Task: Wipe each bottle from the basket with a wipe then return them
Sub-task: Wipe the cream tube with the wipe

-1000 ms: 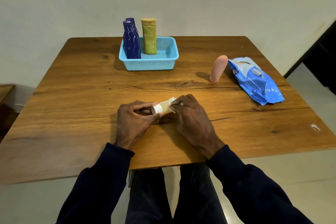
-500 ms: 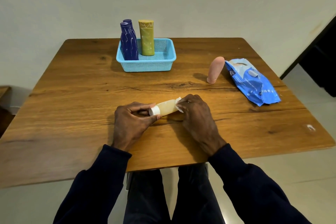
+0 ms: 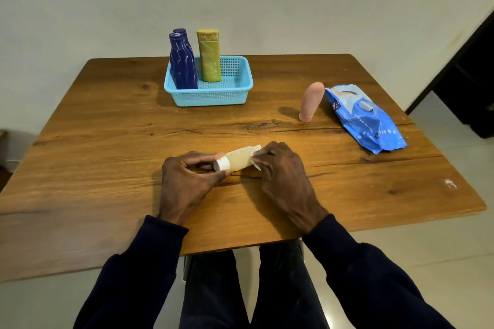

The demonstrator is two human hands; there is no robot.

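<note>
- Near the table's (image 3: 107,141) front edge, your left hand (image 3: 187,181) pinches the pale bottle's (image 3: 240,159) white cap end; your right hand (image 3: 280,168) presses the wipe (image 3: 256,157) around its base
- Wiping is underway; next, probably, return it to the basket (image 3: 211,96)

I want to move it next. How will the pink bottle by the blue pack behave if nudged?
The pink bottle stands tall on a narrow base and looks tilted, so it probably tips easily. Its rounded body would likely roll once down. It looks like light plastic, not fragile.
</note>
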